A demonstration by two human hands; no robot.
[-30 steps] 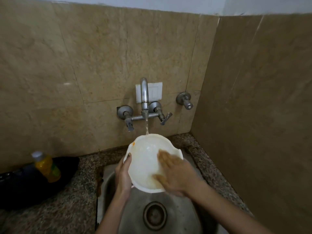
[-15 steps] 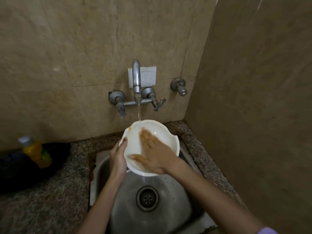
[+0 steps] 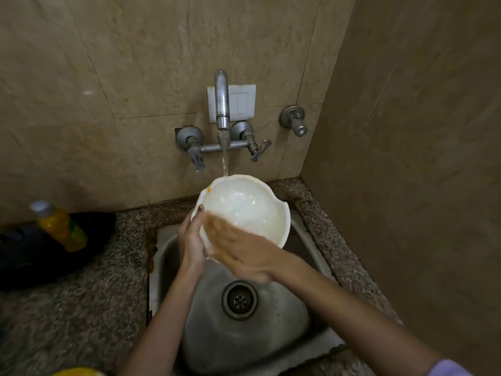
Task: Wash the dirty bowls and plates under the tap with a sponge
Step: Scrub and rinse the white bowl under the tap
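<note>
A white bowl [image 3: 249,210] with a chipped right rim and an orange stain on its upper left edge is held tilted over the steel sink [image 3: 271,329]. Water runs from the tap [image 3: 222,104] onto the bowl's far rim. My left hand [image 3: 191,240] grips the bowl's left edge, thumb over the rim. My right hand [image 3: 238,251] lies flat, fingers straight, against the bowl's lower left inside. No sponge is in view.
A yellow soap bottle [image 3: 61,226] stands against a black pan [image 3: 24,253] on the speckled stone counter [image 3: 81,308] at the left. Tiled walls close in behind and at the right. A separate valve [image 3: 294,119] sticks out right of the tap.
My right hand has slid from the middle of the bowl down to its lower left inside. The bowl stays under the running water in my left hand.
</note>
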